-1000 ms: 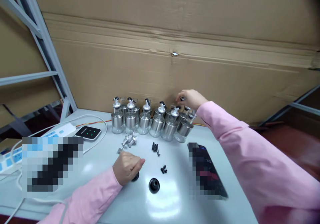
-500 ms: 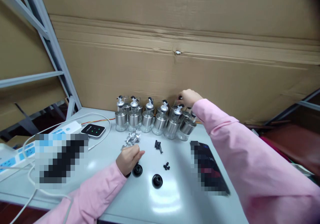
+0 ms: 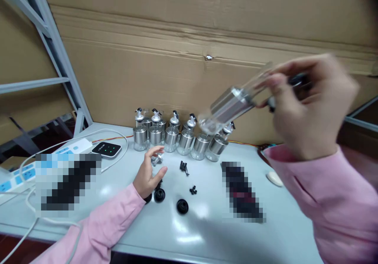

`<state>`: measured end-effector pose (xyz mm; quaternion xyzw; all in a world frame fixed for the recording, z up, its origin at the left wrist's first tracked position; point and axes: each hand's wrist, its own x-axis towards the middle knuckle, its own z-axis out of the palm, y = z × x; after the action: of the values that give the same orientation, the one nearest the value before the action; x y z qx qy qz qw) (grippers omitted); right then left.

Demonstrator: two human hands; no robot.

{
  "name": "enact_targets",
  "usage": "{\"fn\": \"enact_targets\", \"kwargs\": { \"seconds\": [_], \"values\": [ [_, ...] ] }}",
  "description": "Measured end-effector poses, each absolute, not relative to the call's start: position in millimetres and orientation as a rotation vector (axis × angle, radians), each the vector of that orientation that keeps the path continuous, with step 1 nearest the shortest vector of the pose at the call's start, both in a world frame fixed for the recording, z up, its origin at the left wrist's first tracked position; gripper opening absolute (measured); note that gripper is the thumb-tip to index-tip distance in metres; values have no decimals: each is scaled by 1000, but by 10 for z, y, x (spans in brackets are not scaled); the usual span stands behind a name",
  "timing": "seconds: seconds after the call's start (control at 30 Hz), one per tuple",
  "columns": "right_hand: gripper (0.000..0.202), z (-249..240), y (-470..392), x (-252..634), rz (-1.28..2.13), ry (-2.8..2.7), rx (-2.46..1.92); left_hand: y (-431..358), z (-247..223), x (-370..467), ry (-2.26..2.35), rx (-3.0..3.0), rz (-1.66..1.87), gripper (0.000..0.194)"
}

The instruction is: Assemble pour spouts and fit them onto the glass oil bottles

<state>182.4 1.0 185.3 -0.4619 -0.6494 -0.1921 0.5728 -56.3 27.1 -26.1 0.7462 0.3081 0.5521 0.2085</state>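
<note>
My right hand (image 3: 313,106) is raised, its fingers closed round the neck of a glass bottle (image 3: 232,104) with a metal sleeve. The bottle is tilted, its base pointing down and left, blurred by motion. A black part, too blurred to name, shows between the same fingers. Over the table my left hand (image 3: 149,173) is open, thumb and fingers apart, beside a small pile of silver spout parts (image 3: 158,159). Black round caps (image 3: 160,195) lie near its wrist, with another black cap (image 3: 182,206) further right. Small black tubes (image 3: 184,167) and black bits (image 3: 193,190) lie right of the hand.
Sleeved bottles (image 3: 171,138) stand in rows at the back against a cardboard wall (image 3: 132,67), several with spouts. A power strip (image 3: 67,150), white cable and black device (image 3: 106,149) are at left. Right are a pixelated dark object (image 3: 242,193) and a white mouse (image 3: 274,178).
My right hand has lifted a bottle from the back row and brought it up and right, towards me. My left hand has opened from a loose fist.
</note>
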Motion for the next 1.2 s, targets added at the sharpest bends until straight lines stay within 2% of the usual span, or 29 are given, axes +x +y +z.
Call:
{"fn": "enact_targets", "kwargs": {
  "seconds": [0.07, 0.2, 0.27, 0.4, 0.53, 0.73, 0.83, 0.97, 1.2],
  "values": [
    [2, 1635, -54, 1682, -337, -1702, -1042, 290, -273, -584, 853, 2081, 1399, 61],
    [7, 1145, -59, 1444, -88, -2024, -1008, 319, -293, -594, 836, 2119, 1091, 91],
    [8, 956, -42, 1373, -44, -2096, -996, 320, -288, -576, 882, 2136, 978, 86],
    [7, 732, 3, 1336, 35, -2150, -1016, 302, -248, -529, 997, 2172, 842, 61],
    [7, 633, 30, 1363, 89, -2136, -988, 296, -227, -515, 990, 2141, 778, 53],
    [8, 656, 73, 1402, 284, -2096, -923, 310, -270, -526, 923, 2061, 729, 54],
    [21, 698, 146, 1376, 440, -1790, -975, 311, -266, -524, 937, 2058, 709, 52],
    [38, 748, 263, 1243, 691, -1500, -789, 318, -267, -521, 921, 2056, 714, 54],
    [43, 752, 318, 985, 857, -1398, -689, 332, -309, -526, 927, 2056, 705, 59]
  ]
}}
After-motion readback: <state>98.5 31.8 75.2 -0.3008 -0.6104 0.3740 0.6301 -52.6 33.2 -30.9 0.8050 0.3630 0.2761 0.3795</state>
